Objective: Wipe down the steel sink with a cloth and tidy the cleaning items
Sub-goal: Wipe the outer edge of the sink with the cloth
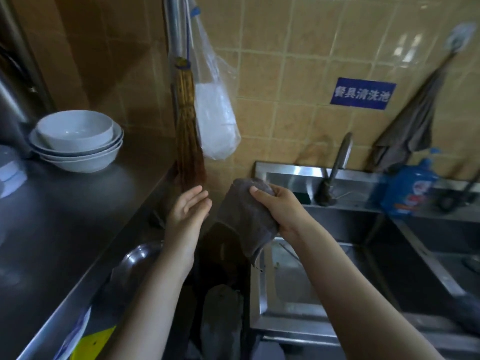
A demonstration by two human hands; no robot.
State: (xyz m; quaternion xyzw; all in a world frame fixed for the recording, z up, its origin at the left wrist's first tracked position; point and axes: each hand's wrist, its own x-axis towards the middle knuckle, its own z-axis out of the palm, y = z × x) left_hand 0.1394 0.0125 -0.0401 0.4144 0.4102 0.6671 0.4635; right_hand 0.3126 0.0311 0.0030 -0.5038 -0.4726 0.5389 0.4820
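My left hand [191,206]: bare, palm and fingers uncovered. My right hand [275,206]: bare too, thumbnail [253,189] short, plain, rounded at tip. My left forearm [155,294]: bare from wrist down to bottom of view, smooth, widening toward elbow. My right forearm [350,294]: same, bare along whole visible length, smooth. Slight blur on both hands; finer detail of knuckles and other nails hard to tell.

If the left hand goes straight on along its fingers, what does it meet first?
Probably the broom bristles hanging just beyond the fingertips of the left hand, though depth is unclear. The cloth in the right hand sits off to the side.
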